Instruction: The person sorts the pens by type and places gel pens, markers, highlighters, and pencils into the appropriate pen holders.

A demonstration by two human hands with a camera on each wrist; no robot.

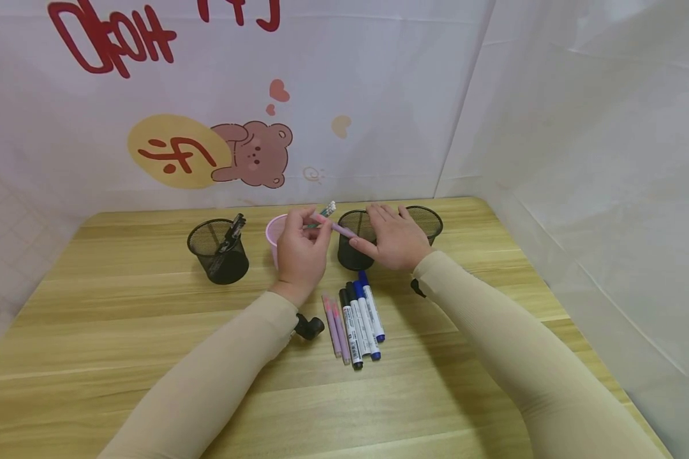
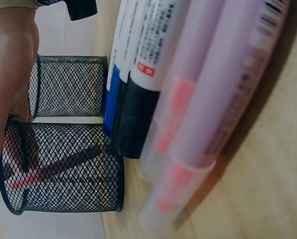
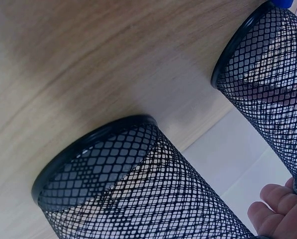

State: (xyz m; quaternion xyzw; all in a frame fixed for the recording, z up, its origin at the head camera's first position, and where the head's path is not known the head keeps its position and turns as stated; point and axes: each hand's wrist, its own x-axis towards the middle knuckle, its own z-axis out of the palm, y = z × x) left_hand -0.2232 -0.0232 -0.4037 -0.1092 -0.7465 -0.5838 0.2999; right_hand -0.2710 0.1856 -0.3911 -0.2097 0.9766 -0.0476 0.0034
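Observation:
My left hand (image 1: 303, 248) pinches a light-purple highlighter (image 1: 344, 230) with a pink end, tilted at the rim of the middle black mesh pen cup (image 1: 354, 258). Through the mesh of this cup (image 2: 63, 199) another highlighter (image 2: 63, 167) shows, leaning inside. My right hand (image 1: 400, 237) lies with fingers extended over the rims of the middle cup and the right black mesh cup (image 1: 427, 220); its thumb is close to the held highlighter's lower end. In the right wrist view its fingertips (image 3: 275, 206) show between the two cups.
Two light-purple highlighters (image 1: 336, 331) lie beside several black-capped and blue-capped white markers (image 1: 363, 322) in front of the cups. A pink cup (image 1: 274, 231) stands behind my left hand, with white-tipped pencils (image 1: 328, 209) near it. At left, another black mesh cup (image 1: 227, 271) holds black items.

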